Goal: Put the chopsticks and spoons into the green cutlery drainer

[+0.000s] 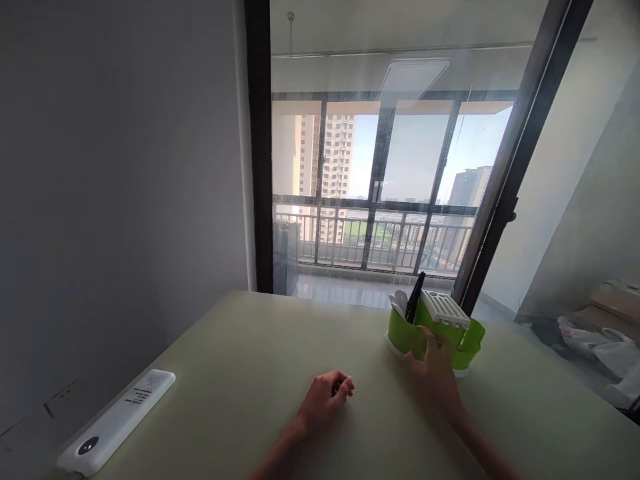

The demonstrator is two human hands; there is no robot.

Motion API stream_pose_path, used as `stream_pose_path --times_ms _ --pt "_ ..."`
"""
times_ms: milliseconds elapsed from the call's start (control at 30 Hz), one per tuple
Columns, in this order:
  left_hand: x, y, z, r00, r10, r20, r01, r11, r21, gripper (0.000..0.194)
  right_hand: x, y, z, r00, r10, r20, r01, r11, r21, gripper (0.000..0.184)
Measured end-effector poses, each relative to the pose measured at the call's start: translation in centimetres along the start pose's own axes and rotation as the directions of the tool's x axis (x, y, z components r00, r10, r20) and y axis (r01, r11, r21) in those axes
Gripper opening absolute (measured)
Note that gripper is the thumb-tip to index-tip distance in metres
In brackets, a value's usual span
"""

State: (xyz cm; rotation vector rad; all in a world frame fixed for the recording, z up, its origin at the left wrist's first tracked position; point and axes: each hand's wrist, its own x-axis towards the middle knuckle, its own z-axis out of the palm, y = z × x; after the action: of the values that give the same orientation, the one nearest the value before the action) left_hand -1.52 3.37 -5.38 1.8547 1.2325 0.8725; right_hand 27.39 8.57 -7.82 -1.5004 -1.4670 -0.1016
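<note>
A green utensil holder (404,335) with a white base and a white slotted top stands at the right of the table. White spoons (399,302) and a black-handled utensil (415,298) stick up from its left compartment. My right hand (434,370) is in front of the holder, fingers spread and bent toward its front wall. They appear to touch it, but a firm grip cannot be seen. My left hand (330,395) rests on the table left of the holder, apart from it. Its fingers are curled in toward the thumb, with only dark shadow visible between them.
The pale green table (240,360) reaches to a glass door with a dark frame (259,167). A long white device (120,421) with a black round button lies along the left edge, by the grey wall. Cardboard and plastic wrapping (595,340) are on the floor at right.
</note>
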Motion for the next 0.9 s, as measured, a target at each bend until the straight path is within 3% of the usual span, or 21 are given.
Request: stream_pose_path --times_ms 333,567,900 --pt "0.3 -0.3 0.2 1.000 0.009 -0.006 -0.009 1.000 0.017 0.041 -1.1 -4.0 0.4 0.997 -0.018 0.072 0.012 0.997 0.075 0.056" --pt "0.2 -0.1 0.4 1.000 0.015 -0.006 -0.015 1.000 0.007 0.036 -1.7 -7.6 -0.1 0.975 0.096 0.200 -0.117 0.988 0.100 0.059" --pt "-0.1 0.6 0.3 1.000 0.018 -0.019 -0.017 0.999 0.040 0.037 -4.3 -13.2 -1.4 0.950 0.072 0.305 -0.129 0.976 0.173 0.053"
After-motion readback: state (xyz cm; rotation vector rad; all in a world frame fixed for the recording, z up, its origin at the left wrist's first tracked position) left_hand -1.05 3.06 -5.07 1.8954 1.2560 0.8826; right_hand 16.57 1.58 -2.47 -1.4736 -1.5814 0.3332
